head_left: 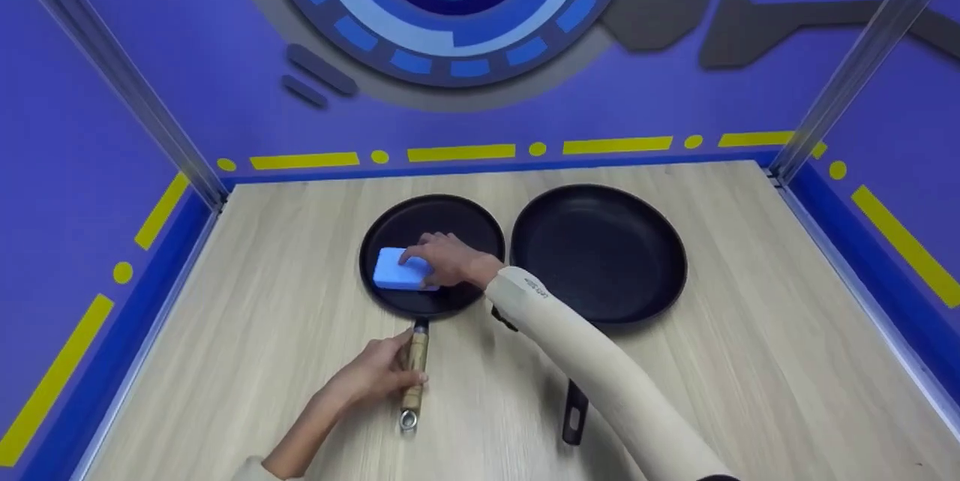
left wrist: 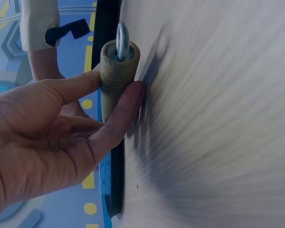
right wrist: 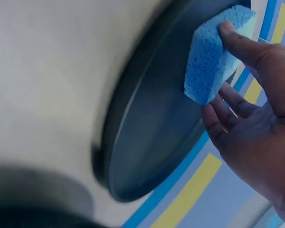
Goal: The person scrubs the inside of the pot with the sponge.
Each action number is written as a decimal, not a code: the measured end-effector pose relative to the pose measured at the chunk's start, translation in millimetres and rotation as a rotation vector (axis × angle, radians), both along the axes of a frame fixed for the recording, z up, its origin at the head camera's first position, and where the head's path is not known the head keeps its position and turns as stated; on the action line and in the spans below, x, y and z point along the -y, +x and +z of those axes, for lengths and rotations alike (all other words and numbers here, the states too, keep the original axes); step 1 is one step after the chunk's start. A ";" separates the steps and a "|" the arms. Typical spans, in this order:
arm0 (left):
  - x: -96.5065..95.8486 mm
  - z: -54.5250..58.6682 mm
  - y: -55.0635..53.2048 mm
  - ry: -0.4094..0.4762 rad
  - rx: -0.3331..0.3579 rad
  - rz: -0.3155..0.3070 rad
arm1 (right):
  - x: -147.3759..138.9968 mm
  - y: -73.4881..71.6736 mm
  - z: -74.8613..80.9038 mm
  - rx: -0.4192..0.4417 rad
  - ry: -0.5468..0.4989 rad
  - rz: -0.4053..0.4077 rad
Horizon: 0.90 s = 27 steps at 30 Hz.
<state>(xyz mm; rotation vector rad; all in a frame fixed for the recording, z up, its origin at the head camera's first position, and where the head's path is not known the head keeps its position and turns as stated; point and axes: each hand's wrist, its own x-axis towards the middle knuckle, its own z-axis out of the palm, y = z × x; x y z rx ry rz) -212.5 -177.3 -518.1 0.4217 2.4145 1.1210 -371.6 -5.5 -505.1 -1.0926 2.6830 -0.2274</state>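
Right hand point(head_left: 450, 260): thumb and fingers bent and spread to the width of a sponge, gripping it from opposite sides.
Left hand point(head_left: 371, 374): partly closed, thumb and fingers holding a wooden handle from two sides, its butt end sticking out past them.
Blue sponge point(head_left: 392, 271): within the rim of the smaller pan, left of its middle in the head view; whether its whole underside meets the surface cannot be told.
Smaller pan point(head_left: 442, 214): round, dark and shallow, on the bench, its wooden handle point(head_left: 418, 361) pointing toward the person and ending in a metal ring point(head_left: 408, 419).
Right sleeve point(head_left: 600, 353): cream, with small lettering at the cuff and a dark strap point(head_left: 504, 318) near the wrist; it crosses in front of the larger pan's near left edge.
Larger pan point(head_left: 600, 241): dark and deeper, just beside the smaller one on the right; its black handle point(head_left: 572, 434), with a long slot, shows beyond the sleeve.
Bench point(head_left: 247, 301): pale wood grain beneath both pans.
Back wall point(head_left: 525, 117): blue, bearing a large round emblem point(head_left: 457, 68) above yellow dashes point(head_left: 461, 153) and dots.
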 end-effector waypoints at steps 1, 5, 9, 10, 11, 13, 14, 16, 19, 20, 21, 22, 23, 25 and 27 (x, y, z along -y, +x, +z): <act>1.2 -0.3 0.7 0.007 -0.002 -0.006 | 4.2 -1.5 -2.1 0.008 -0.021 0.000; 5.1 -0.6 1.2 0.029 -0.051 -0.036 | 19.4 -7.8 -10.0 -0.021 -0.093 -0.014; 5.1 -0.4 -1.1 0.039 -0.077 -0.047 | 28.0 -16.2 -15.7 -0.091 -0.115 -0.086; 4.8 -0.5 -1.4 0.042 -0.071 -0.045 | 29.3 -18.8 -17.5 -0.113 -0.109 -0.105; 4.5 -0.9 -1.7 0.046 -0.066 -0.043 | 30.4 -21.4 -19.7 -0.128 -0.102 -0.121; 3.3 -1.7 -1.2 0.046 -0.060 -0.041 | 30.9 -24.6 -23.9 -0.147 -0.085 -0.146; 2.5 -2.0 -0.5 0.048 -0.051 -0.039 | 30.4 -25.5 -25.5 -0.161 -0.072 -0.153; 1.8 -1.7 0.3 0.045 -0.051 -0.034 | 29.0 -27.9 -26.4 -0.172 -0.055 -0.162; 1.5 -0.6 -0.4 0.043 -0.063 -0.030 | 23.8 -33.2 -22.6 -0.173 -0.047 -0.193; 1.5 -0.3 -0.5 0.047 -0.066 -0.027 | 21.1 -35.2 -20.9 -0.183 -0.045 -0.211; 1.5 -0.3 -0.6 0.050 -0.070 -0.025 | 17.7 -37.3 -19.5 -0.187 -0.042 -0.236; 1.4 -0.3 -0.6 0.051 -0.070 -0.024 | 14.0 -39.2 -18.6 -0.194 -0.039 -0.266; 1.5 -0.6 -0.6 0.052 -0.067 -0.020 | 10.0 -40.8 -18.1 -0.200 -0.034 -0.300; 2.1 -0.9 0.1 0.047 -0.052 -0.012 | 2.3 -42.8 -17.8 -0.203 -0.013 -0.364; 3.5 -1.8 1.1 0.034 -0.030 -0.006 | -4.0 -43.4 -18.2 -0.191 0.023 -0.407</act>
